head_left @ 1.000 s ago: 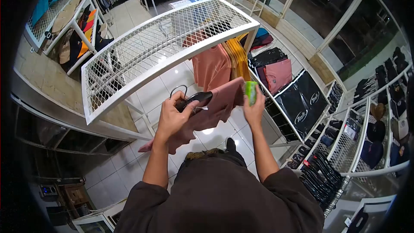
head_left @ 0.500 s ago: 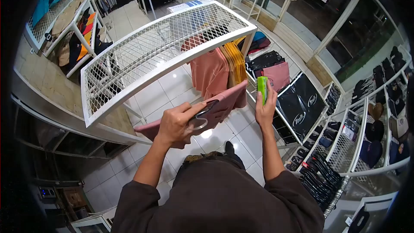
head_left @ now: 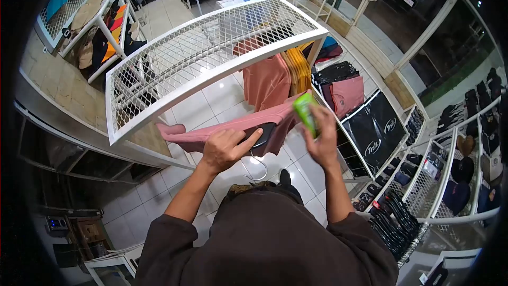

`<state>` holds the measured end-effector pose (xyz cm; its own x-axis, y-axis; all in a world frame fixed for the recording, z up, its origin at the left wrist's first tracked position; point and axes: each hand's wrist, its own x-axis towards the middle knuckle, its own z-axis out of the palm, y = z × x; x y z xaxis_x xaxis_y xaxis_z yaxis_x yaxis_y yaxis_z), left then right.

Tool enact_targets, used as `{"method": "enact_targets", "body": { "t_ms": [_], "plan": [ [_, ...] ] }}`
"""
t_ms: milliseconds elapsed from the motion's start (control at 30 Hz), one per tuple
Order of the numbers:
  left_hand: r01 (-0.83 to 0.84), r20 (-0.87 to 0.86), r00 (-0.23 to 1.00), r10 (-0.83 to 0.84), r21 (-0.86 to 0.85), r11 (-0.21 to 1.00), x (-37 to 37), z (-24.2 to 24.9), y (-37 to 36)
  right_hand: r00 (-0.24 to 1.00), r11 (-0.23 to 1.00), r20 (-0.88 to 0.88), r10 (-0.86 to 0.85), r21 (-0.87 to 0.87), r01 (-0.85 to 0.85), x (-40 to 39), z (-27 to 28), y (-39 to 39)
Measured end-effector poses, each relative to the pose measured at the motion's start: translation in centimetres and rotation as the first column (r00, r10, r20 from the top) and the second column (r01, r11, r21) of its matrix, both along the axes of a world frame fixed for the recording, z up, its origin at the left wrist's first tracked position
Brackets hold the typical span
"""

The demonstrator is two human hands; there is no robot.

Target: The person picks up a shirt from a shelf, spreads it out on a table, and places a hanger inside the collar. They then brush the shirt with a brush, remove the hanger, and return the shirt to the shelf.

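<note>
A pink garment (head_left: pixel 222 130) is stretched out in front of me below the white mesh rack. My left hand (head_left: pixel 225 151) grips a black hanger (head_left: pixel 258 136) at the garment, and its metal hook (head_left: pixel 257 168) hangs below. In my right hand (head_left: pixel 321 140) is a bright green object (head_left: pixel 305 114), somewhat blurred, held against the garment's right end. More pink shirts (head_left: pixel 268 82) and mustard-yellow shirts (head_left: pixel 297 70) hang under the rack just beyond.
The white mesh rack top (head_left: pixel 211 47) spans the space ahead. Folded clothes (head_left: pixel 346 95) and black packages (head_left: pixel 378 132) lie to the right. Caps (head_left: pixel 460 180) and black hangers (head_left: pixel 394 222) fill shelves at far right. Another display stands at upper left (head_left: pixel 100 37).
The garment has swung and spread more level, with the hanger hook now hanging free of my left hand's fingers. The green object has moved left, onto the garment's right end.
</note>
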<state>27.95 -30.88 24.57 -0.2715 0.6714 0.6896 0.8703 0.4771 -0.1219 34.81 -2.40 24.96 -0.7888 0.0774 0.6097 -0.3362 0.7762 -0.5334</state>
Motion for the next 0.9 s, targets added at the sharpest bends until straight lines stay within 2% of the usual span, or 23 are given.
{"method": "enact_targets", "body": {
  "t_ms": [67, 133, 200, 267, 333, 367, 400, 500, 533, 567, 600, 667, 700, 767, 800, 867, 900],
  "plan": [
    [0.002, -0.006, 1.000, -0.002, -0.006, 1.000, 0.1, -0.1, -0.1, 0.990, 0.993, 0.085, 0.115, 0.029, -0.118, -0.2, -0.5, -0.8],
    [-0.001, -0.014, 1.000, 0.000, -0.005, 1.000, 0.0, -0.2, -0.4, 0.996, 0.995, -0.012, -0.090, -0.049, 0.090, -2.2, -3.2, 1.2],
    [-0.026, -0.008, 1.000, 0.026, 0.002, 1.000, 0.1, -0.6, -0.8, 0.932, 0.931, 0.105, -0.348, -0.076, 0.356, -3.0, -3.8, 3.0],
    [-0.036, 0.002, 0.999, 0.036, -0.002, 0.999, 0.1, -1.0, -1.3, 0.943, 0.934, 0.076, -0.324, -0.132, 0.332, -2.3, -2.8, 2.8],
    [-0.032, 0.022, 0.999, 0.032, -0.018, 0.999, 0.3, -1.2, -1.5, 0.995, 0.989, 0.005, -0.102, -0.110, 0.102, -1.2, -1.2, 0.8],
    [-0.028, 0.037, 0.999, 0.028, -0.016, 0.999, 0.4, -1.1, -1.4, 1.000, 0.999, -0.005, 0.027, -0.031, -0.027, -0.6, -0.7, -0.2],
    [-0.023, 0.047, 0.999, 0.023, -0.012, 1.000, 0.3, -1.1, -1.3, 0.994, 0.995, 0.052, 0.101, 0.002, -0.101, -0.2, -0.2, -1.2],
    [-0.028, 0.041, 0.999, 0.028, -0.010, 1.000, 0.4, -1.2, -1.3, 0.996, 0.996, 0.063, 0.062, 0.066, -0.066, -2.0, -3.8, 1.0],
    [-0.027, 0.041, 0.999, 0.027, -0.010, 1.000, 0.5, -1.3, -1.4, 0.984, 0.987, 0.084, -0.160, 0.024, 0.158, -2.9, -5.7, 2.9],
    [-0.015, 0.077, 0.997, 0.015, -0.001, 1.000, 0.6, -1.4, -1.6, 0.922, 0.927, 0.112, -0.370, -0.013, 0.374, -3.4, -6.5, 4.1],
    [-0.003, 0.107, 0.994, 0.002, 0.009, 1.000, 0.5, -1.4, -1.7, 0.892, 0.896, 0.146, -0.428, -0.060, 0.439, -3.1, -5.9, 4.1],
    [-0.008, 0.081, 0.997, 0.007, 0.008, 1.000, 0.2, -1.6, -1.7, 0.947, 0.944, 0.042, -0.318, -0.082, 0.320, -2.4, -4.0, 2.8],
    [-0.006, 0.078, 0.997, 0.006, -0.001, 1.000, 0.3, -1.8, -1.7, 0.983, 0.981, 0.032, -0.183, -0.064, 0.185, -1.8, -2.7, 1.4],
    [0.015, 0.098, 0.995, -0.014, -0.009, 1.000, 0.5, -1.6, -1.5, 0.996, 0.998, 0.062, 0.065, -0.031, -0.063, -0.9, -1.9, -0.6],
    [0.023, 0.108, 0.994, -0.022, -0.007, 1.000, 0.3, -1.4, -1.3, 0.990, 0.994, 0.092, 0.110, 0.006, -0.111, -0.8, -1.8, -0.8],
    [0.035, 0.116, 0.993, -0.032, -0.021, 0.999, 0.2, -1.5, -1.2, 0.993, 0.994, 0.057, -0.099, -0.032, 0.101, -2.3, -4.5, 1.2],
    [0.033, 0.128, 0.991, -0.029, -0.029, 0.999, 0.3, -1.6, -1.2, 0.961, 0.966, 0.121, -0.247, -0.050, 0.255, -2.6, -5.9, 2.7]
  ]
}}
